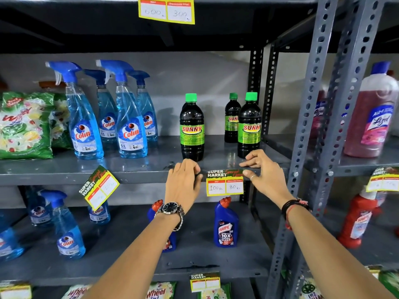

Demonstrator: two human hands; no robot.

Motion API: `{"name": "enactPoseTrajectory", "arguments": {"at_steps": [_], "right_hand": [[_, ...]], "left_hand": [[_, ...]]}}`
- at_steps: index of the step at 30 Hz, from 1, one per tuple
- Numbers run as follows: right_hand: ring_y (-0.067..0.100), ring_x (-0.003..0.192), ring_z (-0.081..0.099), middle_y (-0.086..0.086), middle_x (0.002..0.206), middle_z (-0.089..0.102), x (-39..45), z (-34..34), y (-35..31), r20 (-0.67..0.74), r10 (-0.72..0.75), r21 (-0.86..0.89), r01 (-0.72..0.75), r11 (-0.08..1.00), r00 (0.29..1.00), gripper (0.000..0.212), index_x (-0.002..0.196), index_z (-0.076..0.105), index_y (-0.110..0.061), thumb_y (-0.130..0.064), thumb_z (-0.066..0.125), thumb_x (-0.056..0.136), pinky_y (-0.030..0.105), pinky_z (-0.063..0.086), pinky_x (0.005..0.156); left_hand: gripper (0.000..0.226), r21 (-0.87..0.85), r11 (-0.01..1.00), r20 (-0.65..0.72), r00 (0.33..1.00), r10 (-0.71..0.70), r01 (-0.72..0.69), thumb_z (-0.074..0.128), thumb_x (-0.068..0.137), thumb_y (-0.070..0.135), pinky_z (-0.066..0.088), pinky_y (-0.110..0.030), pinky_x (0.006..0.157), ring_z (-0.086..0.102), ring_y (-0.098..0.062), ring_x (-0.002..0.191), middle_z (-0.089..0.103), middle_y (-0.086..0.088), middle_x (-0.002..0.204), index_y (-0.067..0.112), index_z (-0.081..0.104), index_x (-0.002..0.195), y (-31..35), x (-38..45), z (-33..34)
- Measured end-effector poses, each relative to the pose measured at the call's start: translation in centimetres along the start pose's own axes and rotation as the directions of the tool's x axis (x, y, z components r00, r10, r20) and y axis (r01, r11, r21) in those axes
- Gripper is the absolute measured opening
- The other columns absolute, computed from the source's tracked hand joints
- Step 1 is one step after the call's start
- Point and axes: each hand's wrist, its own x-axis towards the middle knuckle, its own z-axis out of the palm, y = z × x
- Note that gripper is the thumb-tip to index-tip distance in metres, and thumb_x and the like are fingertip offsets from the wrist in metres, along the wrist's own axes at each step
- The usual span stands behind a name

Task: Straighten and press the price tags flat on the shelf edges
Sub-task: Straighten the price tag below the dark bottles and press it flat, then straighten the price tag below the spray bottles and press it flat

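Observation:
A yellow price tag (pixel 225 184) reading 100 and 80 hangs level on the front edge of the middle shelf (pixel 138 176). My right hand (pixel 264 172) rests its thumb and fingers on the tag's top right corner. My left hand (pixel 184 181) lies against the shelf edge at the tag's left side, fingers curled; whether it touches the tag is unclear. A second tag (pixel 98 187) hangs crooked, tilted up to the right, on the same edge further left. More tags hang on the top shelf (pixel 166 10), the lower shelf (pixel 205 282) and the right rack (pixel 383 180).
Dark Sunny bottles (pixel 191 128) stand just behind the hands, blue Colin spray bottles (pixel 85 121) and a green Wheel bag (pixel 23 126) to the left. Harpic bottles (pixel 225 225) sit on the shelf below. A perforated grey upright (pixel 306 134) separates a rack with Lizol bottles (pixel 371 117).

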Motion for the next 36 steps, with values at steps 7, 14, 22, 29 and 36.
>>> {"name": "enactPoseTrajectory", "arguments": {"at_steps": [7, 14, 22, 29, 36], "right_hand": [[0.008, 0.100, 0.061, -0.004, 0.105, 0.070, 0.6, 1.2, -4.8, -0.078, 0.012, 0.312, 0.013, 0.950, 0.997, 0.045, 0.091, 0.051, -0.028, 0.014, 0.045, 0.077, 0.010, 0.044, 0.083], [0.005, 0.104, 0.061, -0.003, 0.107, 0.070, 0.7, 9.7, -13.2, 0.002, -0.172, 0.348, 0.161, 0.924, 0.985, 0.032, 0.099, 0.054, -0.019, 0.007, 0.054, 0.080, 0.007, 0.043, 0.083], [0.009, 0.108, 0.061, -0.008, 0.111, 0.070, -0.3, 19.2, -19.6, 0.066, -0.175, 0.225, 0.157, 0.962, 0.982, 0.020, 0.106, 0.060, -0.019, -0.016, 0.062, 0.087, 0.019, 0.043, 0.089], [0.004, 0.097, 0.066, -0.004, 0.105, 0.074, -0.9, 23.7, -23.7, -0.010, -0.049, 0.136, 0.050, 0.989, 0.999, 0.022, 0.108, 0.067, -0.021, -0.030, 0.064, 0.087, 0.035, 0.053, 0.092], [0.020, 0.094, 0.067, -0.006, 0.088, 0.076, -0.6, 25.7, -25.7, -0.132, 0.030, -0.067, -0.039, 0.997, 0.991, 0.022, 0.095, 0.069, -0.030, -0.044, 0.064, 0.079, 0.046, 0.047, 0.092]], "left_hand": [[0.017, -0.073, 0.973, -0.300, 0.926, -0.229, 0.217, 0.055, 0.080, 0.008, 0.037, -0.040, 0.071, 0.050, -0.028, 0.084, 0.058, -0.007, 0.099, 0.014, 0.052, 0.095, -5.4, -2.9, -5.0], [0.024, -0.165, 0.797, -0.356, 0.718, -0.598, 0.582, 0.055, 0.083, 0.014, 0.036, -0.047, 0.083, 0.050, -0.041, 0.100, 0.058, -0.019, 0.108, 0.008, 0.056, 0.106, -15.2, -6.4, -10.2], [0.042, -0.163, 0.641, 0.122, 0.660, -0.741, 0.750, 0.040, 0.091, 0.052, 0.045, -0.041, 0.090, 0.061, -0.030, 0.102, 0.068, -0.008, 0.108, 0.017, 0.057, 0.105, -24.8, -10.1, -13.2], [0.036, -0.283, 0.729, 0.353, 0.775, -0.524, 0.623, 0.050, 0.084, 0.056, 0.050, -0.033, 0.082, 0.065, -0.022, 0.094, 0.071, 0.000, 0.095, 0.026, 0.063, 0.099, -25.5, -8.1, -14.1], [0.019, -0.257, 0.810, 0.204, 0.849, -0.488, 0.527, 0.054, 0.087, 0.045, 0.046, -0.045, 0.088, 0.067, -0.025, 0.083, 0.075, 0.002, 0.081, 0.030, 0.064, 0.082, -25.9, -7.1, -13.8]]}}
